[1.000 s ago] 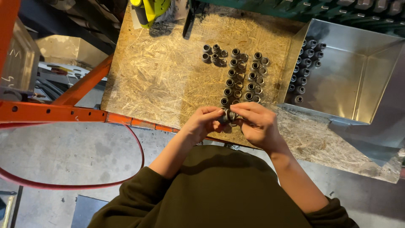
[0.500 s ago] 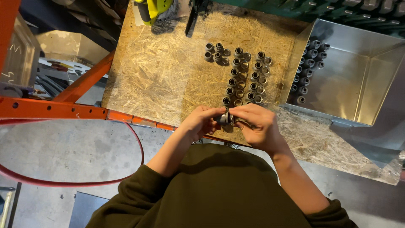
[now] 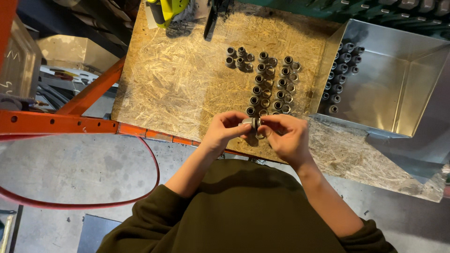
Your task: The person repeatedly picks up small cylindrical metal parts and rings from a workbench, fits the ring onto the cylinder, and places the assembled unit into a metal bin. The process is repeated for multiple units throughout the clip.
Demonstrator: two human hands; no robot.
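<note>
Hands at the board's [image 3: 187, 93] near edge: left hand [image 3: 225, 131] and right hand [image 3: 286, 138] both pinched shut on one small metal fitting [image 3: 253, 123], apparently mid-assembly; seating it calls for fine twisting.

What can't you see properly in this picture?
- Small metal part, head view: mostly covered by the fingers of the left hand and right hand, so its shape is unclear.
- Yellow-green tool: cut off by the top edge.
- Fittings in the metal bin: too small to tell their details.
- Red hose: runs off the left edge.
</note>
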